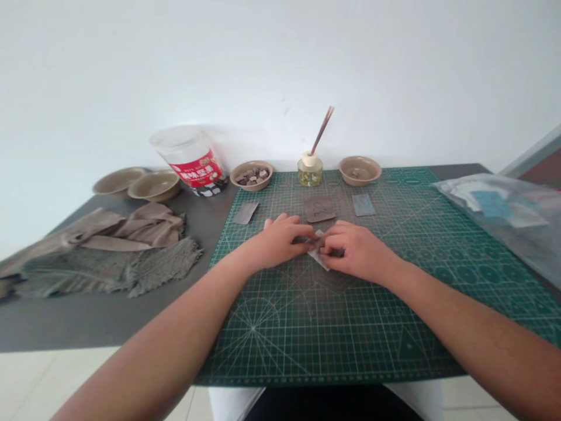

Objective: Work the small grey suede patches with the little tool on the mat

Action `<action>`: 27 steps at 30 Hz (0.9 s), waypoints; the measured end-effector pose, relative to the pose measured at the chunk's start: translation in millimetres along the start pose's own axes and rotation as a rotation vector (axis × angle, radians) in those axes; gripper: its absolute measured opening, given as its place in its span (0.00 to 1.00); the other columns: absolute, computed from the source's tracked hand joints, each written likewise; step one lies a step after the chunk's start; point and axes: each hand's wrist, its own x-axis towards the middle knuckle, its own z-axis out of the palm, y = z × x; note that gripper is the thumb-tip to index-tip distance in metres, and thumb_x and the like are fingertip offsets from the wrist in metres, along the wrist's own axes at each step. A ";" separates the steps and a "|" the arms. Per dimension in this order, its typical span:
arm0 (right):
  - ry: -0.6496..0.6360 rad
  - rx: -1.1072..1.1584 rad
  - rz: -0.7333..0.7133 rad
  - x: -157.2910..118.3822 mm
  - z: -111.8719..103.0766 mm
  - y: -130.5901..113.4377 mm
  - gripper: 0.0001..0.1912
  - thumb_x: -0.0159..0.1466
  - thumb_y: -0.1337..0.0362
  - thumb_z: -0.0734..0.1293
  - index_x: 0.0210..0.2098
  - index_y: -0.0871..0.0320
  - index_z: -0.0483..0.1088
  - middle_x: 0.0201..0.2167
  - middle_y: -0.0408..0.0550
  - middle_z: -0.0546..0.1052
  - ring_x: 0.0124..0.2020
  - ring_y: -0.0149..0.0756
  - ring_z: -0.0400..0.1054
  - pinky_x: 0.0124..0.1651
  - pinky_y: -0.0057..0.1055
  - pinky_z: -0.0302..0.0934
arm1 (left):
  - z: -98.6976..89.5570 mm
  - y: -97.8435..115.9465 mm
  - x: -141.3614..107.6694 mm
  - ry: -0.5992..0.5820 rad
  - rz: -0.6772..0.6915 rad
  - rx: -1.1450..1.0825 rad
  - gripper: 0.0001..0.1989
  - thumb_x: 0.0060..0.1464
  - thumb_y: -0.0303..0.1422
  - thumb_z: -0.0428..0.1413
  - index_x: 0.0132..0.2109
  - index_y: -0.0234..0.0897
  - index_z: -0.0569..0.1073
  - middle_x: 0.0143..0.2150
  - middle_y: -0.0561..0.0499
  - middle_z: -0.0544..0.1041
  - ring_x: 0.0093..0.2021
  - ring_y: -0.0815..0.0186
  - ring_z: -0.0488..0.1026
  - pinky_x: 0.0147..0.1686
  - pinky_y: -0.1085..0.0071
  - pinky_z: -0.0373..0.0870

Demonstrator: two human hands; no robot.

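A dark grey table point(65, 324) against a white wall point(280, 64), most of its middle and right taken up by a large green cutting mat point(350, 345) printed with grid lines and circles. On the table's left, a crumpled length of beige and grey cloth point(105, 257) with a frayed edge. Over the mat's right corner, a clear plastic bag point(491, 216) with blue and pale sheets inside. Along the far edge, two tan bowls point(154, 185) side by side, then a tilted clear plastic tub point(190, 158) with a red label, a third tan bowl point(251, 174) holding small dark pieces, a glass jar point(310, 172) with thin sticks point(322, 130) leaning out of its neck, and a fourth tan bowl point(359, 169).

Nearer, three flat pieces lying well apart on the mat: a grey strip point(245, 213), a brown square point(319, 209) and a blue-grey rectangle point(363, 204).

Both hands close together at the mat's centre, fingers curled. Between the left hand point(278, 241) and the right hand point(357, 250), pinched at the fingertips and resting just above the mat, a small pale folded sheet point(318, 255) (paper or fabric, too small to tell).
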 end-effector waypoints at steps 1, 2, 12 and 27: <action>0.014 -0.004 0.011 0.2 0.3 0.9 0.09 0.62 0.70 0.72 0.26 0.57 0.71 0.32 0.45 0.78 0.40 0.38 0.68 0.45 0.34 0.60 | -0.3 0.0 0.0 -0.007 0.000 -0.009 0.14 0.65 0.46 0.51 0.51 0.51 0.76 0.43 0.48 0.71 0.50 0.52 0.64 0.48 0.55 0.57; 0.033 -0.014 0.033 0.5 0.4 2.2 0.08 0.62 0.69 0.72 0.27 0.57 0.72 0.32 0.45 0.78 0.40 0.38 0.68 0.45 0.35 0.60 | -0.5 0.0 -0.1 -0.010 -0.001 -0.016 0.14 0.65 0.46 0.51 0.51 0.51 0.76 0.43 0.48 0.71 0.50 0.52 0.64 0.49 0.55 0.57; 0.080 -0.046 0.075 1.6 2.5 1.4 0.08 0.63 0.69 0.70 0.27 0.57 0.71 0.30 0.45 0.76 0.38 0.38 0.67 0.43 0.34 0.60 | 0.8 1.8 -1.8 0.017 0.006 0.005 0.15 0.65 0.46 0.51 0.53 0.52 0.76 0.43 0.48 0.72 0.50 0.52 0.64 0.50 0.54 0.57; 0.034 -0.027 0.012 0.3 1.2 -2.4 0.11 0.61 0.70 0.72 0.24 0.57 0.70 0.29 0.44 0.79 0.36 0.37 0.66 0.43 0.35 0.59 | 0.1 0.7 -1.9 0.008 0.000 -0.045 0.15 0.64 0.46 0.52 0.52 0.51 0.76 0.43 0.49 0.73 0.51 0.53 0.65 0.50 0.55 0.57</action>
